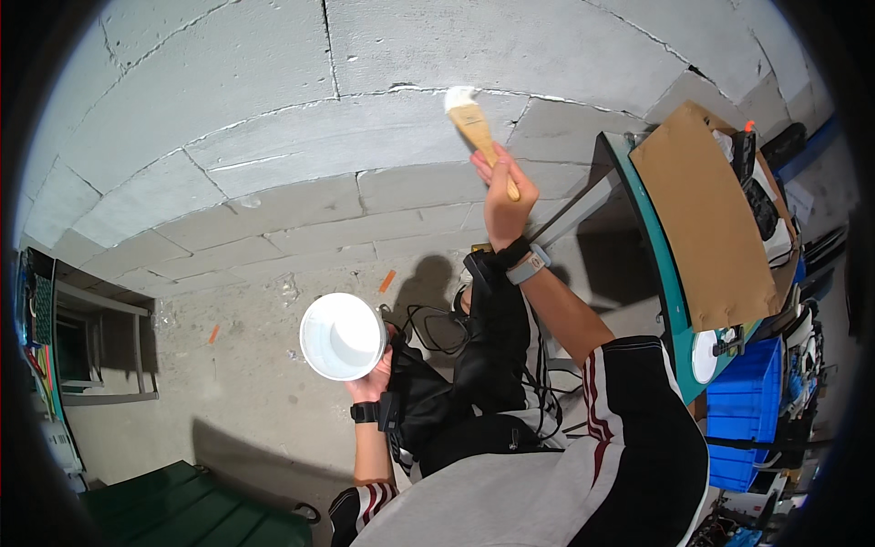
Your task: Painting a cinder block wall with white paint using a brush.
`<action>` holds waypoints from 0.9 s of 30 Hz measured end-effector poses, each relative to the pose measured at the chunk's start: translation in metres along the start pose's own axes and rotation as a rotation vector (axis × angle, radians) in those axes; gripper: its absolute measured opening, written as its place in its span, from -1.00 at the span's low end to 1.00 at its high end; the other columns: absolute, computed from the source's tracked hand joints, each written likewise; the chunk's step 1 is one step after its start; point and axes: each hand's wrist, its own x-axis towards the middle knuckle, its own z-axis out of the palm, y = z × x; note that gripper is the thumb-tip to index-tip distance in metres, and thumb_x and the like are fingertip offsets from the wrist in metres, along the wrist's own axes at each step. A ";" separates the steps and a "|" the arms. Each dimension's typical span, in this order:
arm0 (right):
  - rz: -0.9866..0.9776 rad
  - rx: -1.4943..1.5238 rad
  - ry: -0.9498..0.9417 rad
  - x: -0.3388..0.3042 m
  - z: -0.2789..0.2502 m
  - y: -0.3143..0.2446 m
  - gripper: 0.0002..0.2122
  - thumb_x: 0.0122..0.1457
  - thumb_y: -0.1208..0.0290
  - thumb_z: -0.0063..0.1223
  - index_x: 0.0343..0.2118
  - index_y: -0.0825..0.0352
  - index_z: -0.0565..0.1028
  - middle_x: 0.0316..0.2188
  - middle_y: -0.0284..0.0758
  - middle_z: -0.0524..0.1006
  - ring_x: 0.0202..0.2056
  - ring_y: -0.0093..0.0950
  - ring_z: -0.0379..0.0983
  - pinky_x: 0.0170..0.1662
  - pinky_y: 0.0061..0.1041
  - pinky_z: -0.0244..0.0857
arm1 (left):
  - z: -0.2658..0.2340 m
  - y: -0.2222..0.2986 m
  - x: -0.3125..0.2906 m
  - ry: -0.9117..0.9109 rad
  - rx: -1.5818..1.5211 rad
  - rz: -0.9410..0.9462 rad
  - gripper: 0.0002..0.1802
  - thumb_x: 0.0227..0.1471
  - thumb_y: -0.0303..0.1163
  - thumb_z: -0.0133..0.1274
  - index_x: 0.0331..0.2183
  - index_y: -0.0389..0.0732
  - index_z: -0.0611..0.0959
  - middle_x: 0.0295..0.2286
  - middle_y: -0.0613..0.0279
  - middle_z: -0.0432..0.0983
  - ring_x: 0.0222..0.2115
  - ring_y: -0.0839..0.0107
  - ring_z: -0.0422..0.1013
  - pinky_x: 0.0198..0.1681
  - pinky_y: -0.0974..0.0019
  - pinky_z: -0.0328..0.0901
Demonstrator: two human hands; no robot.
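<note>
My right hand is closed around the wooden handle of a paintbrush. The brush's white-coated bristles are up against the grey block wall, close to a joint between two rows of blocks. Low in front of me, my left hand holds a white plastic bucket from beneath and along its near right side. The bucket is tilted so its opening faces up, and its inside looks white; how much it contains I cannot tell. Most of the left fingers are hidden behind the bucket.
On the right stands a teal-edged table bearing a cardboard box and a white round lid. A blue crate is beneath. Black cables lie by my legs. A dark green container is at lower left, a metal-framed rack far left.
</note>
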 end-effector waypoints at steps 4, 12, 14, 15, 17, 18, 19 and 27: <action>-0.048 -0.170 -0.152 -0.001 -0.001 -0.013 -0.65 0.34 0.44 -0.20 0.02 0.67 0.39 -0.20 0.02 0.56 -0.13 -0.27 0.56 -0.05 -0.46 0.44 | 0.001 0.002 -0.001 -0.004 -0.006 0.002 -0.28 0.16 0.09 -0.12 0.17 -0.22 0.30 0.07 -0.13 0.34 0.03 -0.25 0.33 -0.13 -0.06 0.48; -0.176 -0.212 -0.007 0.042 -0.060 -0.010 -0.63 0.37 0.40 -0.24 0.04 0.66 0.37 -0.12 -0.02 0.53 -0.13 -0.28 0.56 -0.03 -0.44 0.42 | 0.004 -0.002 0.001 0.023 -0.014 0.011 -0.27 0.15 0.09 -0.10 0.18 -0.21 0.31 0.08 -0.12 0.33 0.03 -0.27 0.32 -0.15 -0.04 0.49; -0.139 -0.190 0.057 0.043 -0.067 -0.015 -0.62 0.37 0.39 -0.25 0.05 0.65 0.35 -0.11 -0.02 0.52 -0.11 -0.27 0.55 -0.01 -0.43 0.41 | 0.003 -0.001 0.001 0.025 -0.019 0.018 -0.27 0.15 0.09 -0.10 0.18 -0.20 0.31 0.09 -0.11 0.33 0.04 -0.27 0.31 -0.15 -0.04 0.49; -0.103 -0.168 0.128 0.041 -0.067 -0.019 -0.61 0.38 0.38 -0.25 0.07 0.64 0.34 -0.09 -0.01 0.51 -0.08 -0.27 0.53 0.01 -0.42 0.39 | 0.003 -0.001 0.000 0.003 -0.020 0.013 -0.27 0.15 0.10 -0.10 0.18 -0.20 0.31 0.09 -0.11 0.33 0.05 -0.28 0.30 -0.16 -0.03 0.49; -0.072 -0.156 0.142 0.034 -0.064 -0.025 -0.61 0.37 0.37 -0.25 0.09 0.63 0.33 -0.07 0.00 0.50 -0.05 -0.27 0.52 0.03 -0.41 0.37 | 0.005 -0.002 0.001 -0.021 -0.024 0.008 -0.27 0.15 0.10 -0.09 0.18 -0.20 0.31 0.09 -0.11 0.32 0.05 -0.28 0.29 -0.16 -0.03 0.50; -0.046 -0.114 0.147 0.031 -0.058 -0.025 -0.60 0.37 0.36 -0.25 0.08 0.63 0.34 -0.10 0.02 0.51 -0.06 -0.26 0.52 0.05 -0.39 0.36 | 0.006 -0.003 0.001 -0.012 -0.019 -0.001 -0.27 0.15 0.10 -0.10 0.18 -0.20 0.30 0.09 -0.11 0.32 0.06 -0.29 0.29 -0.16 -0.03 0.50; -0.019 -0.071 0.152 0.027 -0.050 -0.024 -0.59 0.37 0.34 -0.24 0.07 0.64 0.34 -0.13 0.03 0.52 -0.06 -0.25 0.52 0.07 -0.37 0.35 | 0.007 -0.004 0.002 -0.004 -0.014 -0.010 -0.26 0.15 0.10 -0.10 0.18 -0.20 0.30 0.09 -0.11 0.31 0.06 -0.29 0.28 -0.16 -0.04 0.50; -0.022 0.005 -0.155 -0.012 0.042 -0.002 -0.65 0.36 0.43 -0.21 0.05 0.62 0.38 -0.13 -0.04 0.55 -0.11 -0.32 0.56 -0.06 -0.52 0.41 | 0.002 0.000 -0.002 -0.051 -0.027 -0.005 -0.25 0.16 0.11 -0.14 0.19 -0.23 0.27 0.10 -0.16 0.31 0.05 -0.27 0.30 -0.10 -0.04 0.46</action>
